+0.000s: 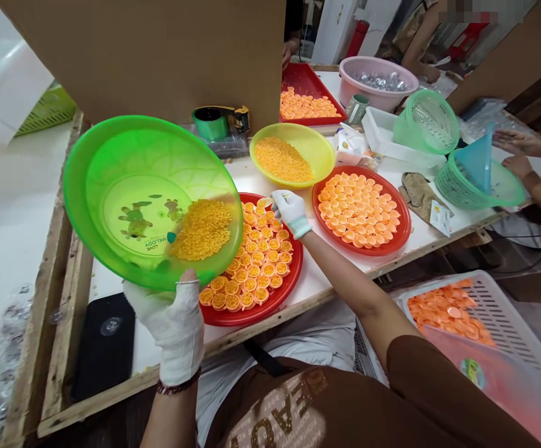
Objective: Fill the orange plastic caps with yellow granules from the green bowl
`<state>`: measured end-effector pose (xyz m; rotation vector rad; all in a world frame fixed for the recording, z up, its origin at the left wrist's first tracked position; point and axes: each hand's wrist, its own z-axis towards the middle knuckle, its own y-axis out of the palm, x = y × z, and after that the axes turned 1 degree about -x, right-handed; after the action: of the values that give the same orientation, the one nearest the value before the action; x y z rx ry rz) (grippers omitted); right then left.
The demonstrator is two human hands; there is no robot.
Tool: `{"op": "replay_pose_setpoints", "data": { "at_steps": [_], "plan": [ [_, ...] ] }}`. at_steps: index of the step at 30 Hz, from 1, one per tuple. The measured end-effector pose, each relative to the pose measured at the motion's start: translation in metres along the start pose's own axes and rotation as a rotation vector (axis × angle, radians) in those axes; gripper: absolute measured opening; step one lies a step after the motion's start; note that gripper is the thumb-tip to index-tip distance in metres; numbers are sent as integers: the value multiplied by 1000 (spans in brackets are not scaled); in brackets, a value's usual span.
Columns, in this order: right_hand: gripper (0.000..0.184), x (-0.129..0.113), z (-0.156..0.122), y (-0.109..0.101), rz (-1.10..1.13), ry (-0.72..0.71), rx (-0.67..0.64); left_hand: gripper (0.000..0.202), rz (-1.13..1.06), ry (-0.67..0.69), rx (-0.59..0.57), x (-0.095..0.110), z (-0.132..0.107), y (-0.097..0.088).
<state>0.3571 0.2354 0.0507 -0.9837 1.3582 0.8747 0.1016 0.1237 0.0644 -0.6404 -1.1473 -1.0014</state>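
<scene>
My left hand [173,323], in a white glove, grips the near rim of a large green plastic basin [125,168], held up and tilted over the table. A heap of small yellow pieces [201,229] lies in its lower right side. Under the basin's edge sits a red round tray [280,292] packed with orange caps, several with yellow centres. My right hand [291,211], also gloved, hovers over the far side of this tray with fingers curled; what it pinches is too small to name.
A yellow bowl [319,149] of yellow pieces and a second red tray [403,233] of orange caps lie beyond. Green baskets [426,121], a pink basin [375,65], a tape dispenser [219,120] and a cardboard wall stand further back. Another person's hands [515,152] work at right. A white crate [508,317] of caps sits beside my lap.
</scene>
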Motion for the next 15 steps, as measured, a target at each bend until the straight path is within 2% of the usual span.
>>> {"op": "replay_pose_setpoints", "data": {
  "at_steps": [3, 7, 9, 11, 15],
  "plan": [
    [16, 7, 5, 1, -57, 5, -7, 79, 9, 0, -3, 0, 2, -2],
    [15, -3, 3, -9, 170, 160, 34, 76, 8, 0, -13, 1, 1, 1],
    [18, -14, -3, -14, 267, 189, 5, 72, 4, -2, -28, 1, 0, 5],
    [18, -24, -13, -16, 256, 155, -71, 69, -24, 1, -60, 2, -2, 11],
    [17, -27, -39, -5, -35, -45, -216, 68, -22, -9, -134, 6, -5, 26]
  ]
}}
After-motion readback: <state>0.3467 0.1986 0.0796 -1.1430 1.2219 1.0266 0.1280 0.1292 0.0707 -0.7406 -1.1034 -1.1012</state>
